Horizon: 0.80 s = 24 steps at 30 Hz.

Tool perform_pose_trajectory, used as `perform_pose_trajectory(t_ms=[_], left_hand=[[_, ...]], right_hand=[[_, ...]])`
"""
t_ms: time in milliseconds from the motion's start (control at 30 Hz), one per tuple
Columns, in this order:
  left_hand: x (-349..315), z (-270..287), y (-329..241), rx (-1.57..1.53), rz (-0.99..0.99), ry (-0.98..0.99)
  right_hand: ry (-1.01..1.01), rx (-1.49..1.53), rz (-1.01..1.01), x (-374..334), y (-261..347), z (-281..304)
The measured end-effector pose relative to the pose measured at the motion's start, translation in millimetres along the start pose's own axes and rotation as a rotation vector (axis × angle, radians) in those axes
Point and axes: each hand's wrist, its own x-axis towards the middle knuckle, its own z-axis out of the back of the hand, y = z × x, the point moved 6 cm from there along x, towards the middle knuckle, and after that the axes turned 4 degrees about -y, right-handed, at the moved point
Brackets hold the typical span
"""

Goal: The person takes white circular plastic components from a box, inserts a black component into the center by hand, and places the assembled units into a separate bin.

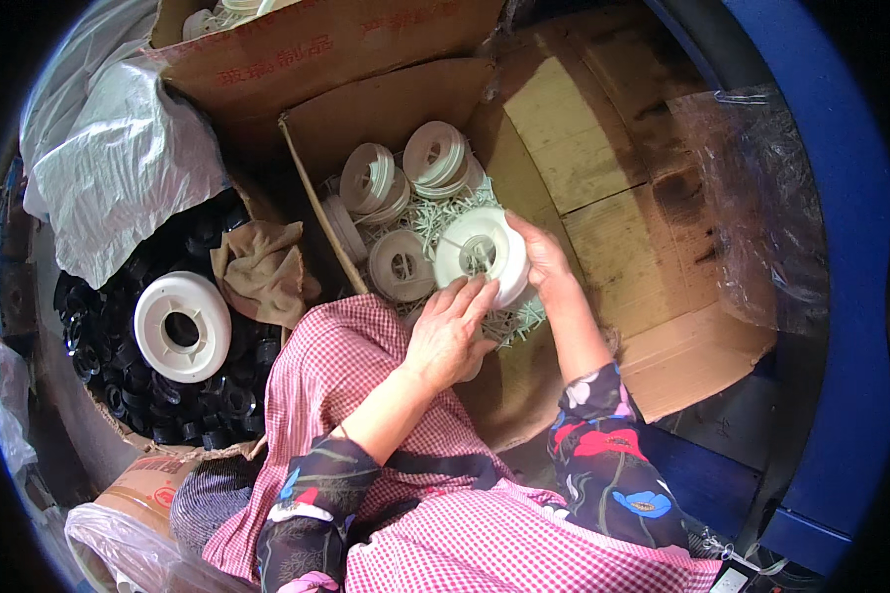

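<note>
A white plastic ring-shaped part [455, 259] with a round centre hole is tilted above the open cardboard box. My right hand [544, 259] grips its right rim, fingers behind it. My left hand [450, 331] rests against its lower edge with the fingers stretched out, the thumb lower down. Thin pale strips cross the hole. Below, the box holds similar white ring parts [368, 176], some stacked, and many small pale-green sprue-like pieces [435, 215].
To the left, a container of black plastic parts [129, 366] has a white ring [148, 331] and brown cloth [262, 267] on top. A white sack [119, 158] hangs over it. Cardboard flaps [623, 247] spread right, beside a blue metal frame [841, 296]. Another carton [336, 44] stands behind.
</note>
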Motion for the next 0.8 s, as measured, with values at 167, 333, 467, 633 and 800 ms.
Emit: perform_pose_trajectory(t_ms=[167,333,467,633,800], left_hand=[[-13,-9,-1,0.175,-0.086,-0.006],[-17,-10,-6,0.389,-0.055,-0.049],[-22,-17,4,0.219,-0.145,0.013],[-21,-27,3,0.222,-0.183,0.052],[-13,-30,8,0.023,-0.083,0.182]], right_hand=[[0.401,0.285,-0.544,-45,-20,-33],[0.390,0.236,-0.494,-46,-20,-40],[0.432,0.201,-0.603,-42,-34,-32],[0.515,0.160,-0.528,-48,-32,-29],[0.370,0.104,-0.513,-39,-28,-21]])
